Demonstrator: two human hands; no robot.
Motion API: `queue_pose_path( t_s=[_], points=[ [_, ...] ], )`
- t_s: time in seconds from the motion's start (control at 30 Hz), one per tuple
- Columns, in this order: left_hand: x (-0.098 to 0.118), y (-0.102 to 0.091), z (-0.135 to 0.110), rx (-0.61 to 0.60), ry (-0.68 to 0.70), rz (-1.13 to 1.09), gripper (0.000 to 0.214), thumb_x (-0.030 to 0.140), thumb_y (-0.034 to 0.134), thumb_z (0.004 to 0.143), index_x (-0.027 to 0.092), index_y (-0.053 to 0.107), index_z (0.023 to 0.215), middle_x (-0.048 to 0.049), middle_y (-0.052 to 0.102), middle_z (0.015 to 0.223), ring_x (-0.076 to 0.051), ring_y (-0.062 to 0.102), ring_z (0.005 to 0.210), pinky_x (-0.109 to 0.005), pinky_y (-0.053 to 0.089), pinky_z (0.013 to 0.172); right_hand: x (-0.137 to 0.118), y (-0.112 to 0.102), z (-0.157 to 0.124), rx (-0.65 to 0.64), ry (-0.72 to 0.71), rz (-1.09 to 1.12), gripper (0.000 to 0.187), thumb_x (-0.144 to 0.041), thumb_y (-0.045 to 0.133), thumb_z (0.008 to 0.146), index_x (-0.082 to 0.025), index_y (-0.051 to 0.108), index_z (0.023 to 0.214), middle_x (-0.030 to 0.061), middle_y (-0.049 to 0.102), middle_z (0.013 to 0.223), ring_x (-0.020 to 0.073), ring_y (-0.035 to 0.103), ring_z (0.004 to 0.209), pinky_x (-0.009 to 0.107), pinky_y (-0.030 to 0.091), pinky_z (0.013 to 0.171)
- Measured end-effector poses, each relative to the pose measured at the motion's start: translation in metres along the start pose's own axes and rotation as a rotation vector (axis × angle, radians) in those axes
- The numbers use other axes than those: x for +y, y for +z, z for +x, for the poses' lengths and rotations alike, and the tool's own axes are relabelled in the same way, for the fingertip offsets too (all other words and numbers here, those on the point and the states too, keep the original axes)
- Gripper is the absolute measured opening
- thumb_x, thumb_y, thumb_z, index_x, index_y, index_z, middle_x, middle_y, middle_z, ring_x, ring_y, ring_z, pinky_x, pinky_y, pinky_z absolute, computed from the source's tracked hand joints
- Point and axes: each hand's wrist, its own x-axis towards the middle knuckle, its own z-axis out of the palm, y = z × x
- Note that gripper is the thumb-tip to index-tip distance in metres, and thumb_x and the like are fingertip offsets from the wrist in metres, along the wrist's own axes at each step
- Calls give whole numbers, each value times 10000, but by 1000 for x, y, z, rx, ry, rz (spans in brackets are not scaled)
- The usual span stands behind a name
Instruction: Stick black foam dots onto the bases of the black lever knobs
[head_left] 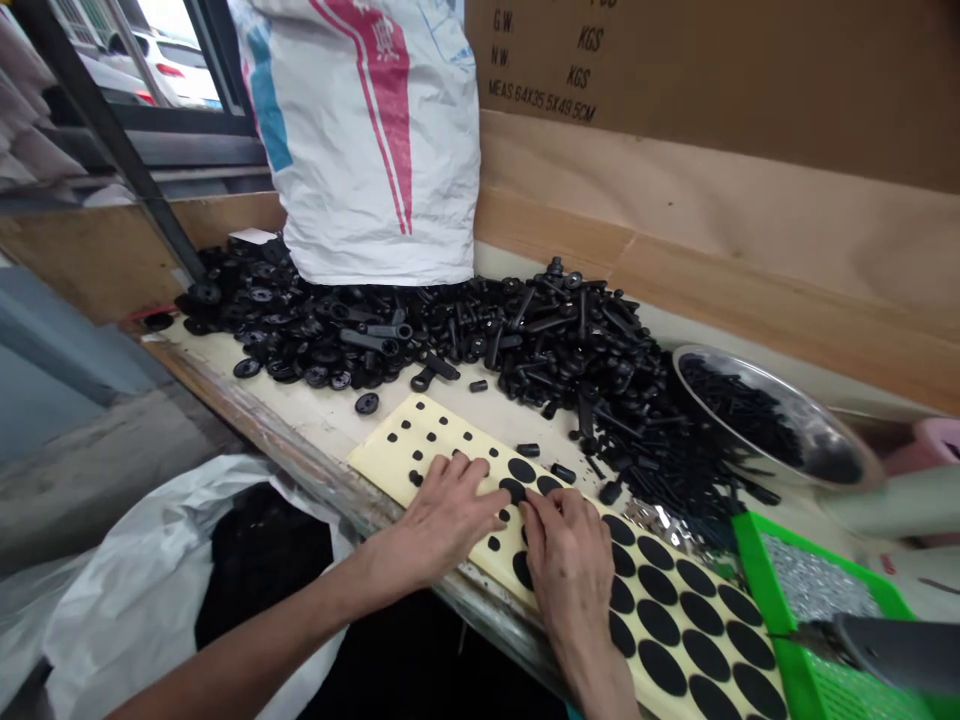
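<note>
A pale yellow sheet (367, 455) lies along the worktable's front edge, bearing rows of large round black stickers (662, 667) and small black dots. My left hand (450, 510) rests on it with fingers spread, the thumb beside one black round sticker (513, 489). At that same sticker's right edge, my right hand (570, 560) has its thumb and index finger pinched together. The exact contact under those fingertips is partly hidden. Just behind the sheet lie a few short black cylinders (529, 450).
Behind are heaps of black plastic parts (540, 330), a white woven sack (375, 150) and a cardboard box (712, 90). Rightward stand a metal bowl (832, 430) of black pieces, a green tray (780, 610) with small silvery pieces, and a grey power tool (892, 645).
</note>
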Motion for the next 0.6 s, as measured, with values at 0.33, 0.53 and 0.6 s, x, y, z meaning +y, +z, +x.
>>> queue_pose_path(
  t_s=[0.33,0.53,0.6],
  points=[
    [-2,12,7,-28,60,211,246,297,483,941,240,557,1169,-84,549,1005,-266,464,925,-422,343,821,6,4,12,-65,151,329,185,-349,523,859,-227,658,824,36,626,887,218,572,856,353,396,774],
    [-2,17,8,12,36,168,172,298,527,922,227,597,1063,-67,577,986,-263,471,925,-424,330,831,10,3,10,-121,158,463,157,-343,544,844,-249,657,790,32,621,877,224,559,854,354,390,769],
    [-5,14,9,23,29,95,145,309,535,921,196,607,975,-54,600,933,-244,484,904,-418,325,861,10,0,10,-153,140,510,121,-311,570,827,-260,659,763,17,623,867,217,557,849,356,382,793]
  ],
)
